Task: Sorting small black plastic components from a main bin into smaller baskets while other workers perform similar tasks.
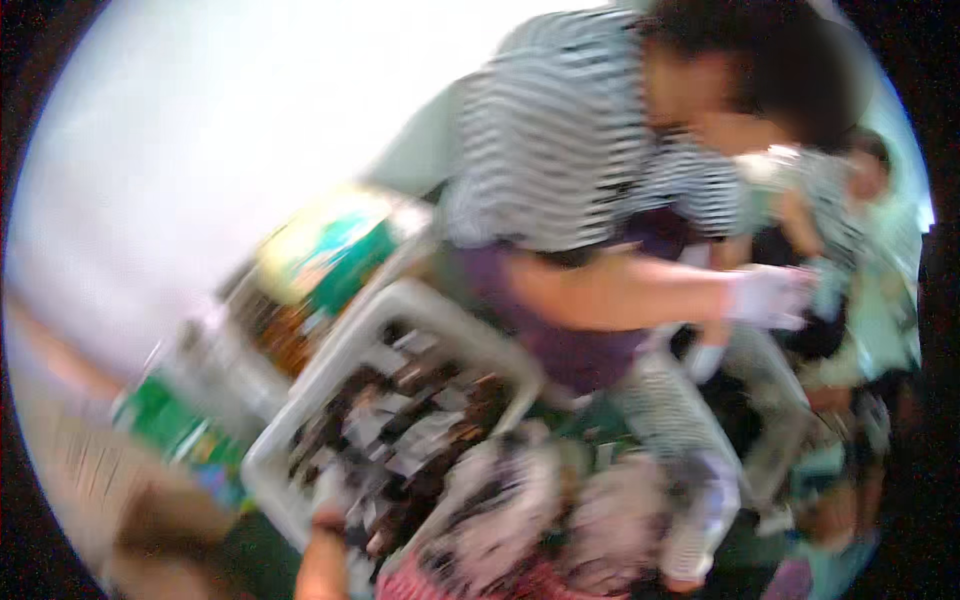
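One hand of the wearer is visible: the left hand (pixel 325 535) enters from the lower edge, with a dark band at the wrist, and rests against the near rim of a white plastic crate (pixel 395 300). Motion blur hides the fingers, so whether they are spread or closed on the rim cannot be told. The right hand is not seen.

The crate sits tilted at lower centre and is filled with small dark and pale packets (pixel 400 420), packed close together; their shapes are too smeared to describe further. Just beside the crate on its right lies a heap of patterned fabric (pixel 540 520), grey, black and pink.

Behind the crate, up and left, a green and yellow package (pixel 325 255) lies flat. A second green package (pixel 165 420) lies at far left.

Another person in a striped top (pixel 560 130) leans over the crate, one forearm (pixel 620 290) stretched toward the right, its hand in a pale glove (pixel 770 295).
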Available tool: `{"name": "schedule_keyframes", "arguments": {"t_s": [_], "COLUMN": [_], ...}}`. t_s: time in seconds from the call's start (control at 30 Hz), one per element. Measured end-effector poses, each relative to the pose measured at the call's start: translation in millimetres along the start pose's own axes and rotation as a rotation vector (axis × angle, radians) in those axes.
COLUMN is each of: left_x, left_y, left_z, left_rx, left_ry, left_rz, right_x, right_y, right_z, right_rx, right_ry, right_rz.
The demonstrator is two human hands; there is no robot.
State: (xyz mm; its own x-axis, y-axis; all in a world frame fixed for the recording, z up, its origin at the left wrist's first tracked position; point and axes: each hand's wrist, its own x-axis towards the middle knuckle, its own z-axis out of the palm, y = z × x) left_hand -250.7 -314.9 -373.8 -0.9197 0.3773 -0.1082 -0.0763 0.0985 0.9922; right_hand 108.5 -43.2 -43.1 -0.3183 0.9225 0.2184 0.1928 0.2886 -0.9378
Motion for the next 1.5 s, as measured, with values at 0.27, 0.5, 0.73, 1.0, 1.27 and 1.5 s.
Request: {"name": "schedule_keyframes", "arguments": {"t_s": [0.27, 0.5, 0.73, 1.0, 1.27, 1.5], "left_x": [-76, -94, -135, -132, -98, -111], "left_y": [63, 126, 343, 457, 444, 397], "left_z": [-119, -131, 2, 184, 316, 346], "left_rx": [0.851, 0.802, 0.833, -0.006, -0.622, -0.332], "left_ry": [-0.158, -0.007, -0.081, -0.746, -1.399, -1.039], "left_rz": [-0.009, 0.220, 0.548, 0.373, -0.676, -0.762], "right_x": [13, 56, 117, 75, -1, 54], "right_y": [-1, 85, -45, 160, 370, 386], "right_z": [-4, -163, -188, -164, -65, -11], "right_rx": [0.546, 0.644, 0.626, 0.562, -0.133, -1.030], "right_ry": [-0.147, 0.546, 0.310, 0.275, -0.074, -0.693], "right_rz": [0.133, -0.033, -0.502, 0.181, 0.560, 0.099]}}
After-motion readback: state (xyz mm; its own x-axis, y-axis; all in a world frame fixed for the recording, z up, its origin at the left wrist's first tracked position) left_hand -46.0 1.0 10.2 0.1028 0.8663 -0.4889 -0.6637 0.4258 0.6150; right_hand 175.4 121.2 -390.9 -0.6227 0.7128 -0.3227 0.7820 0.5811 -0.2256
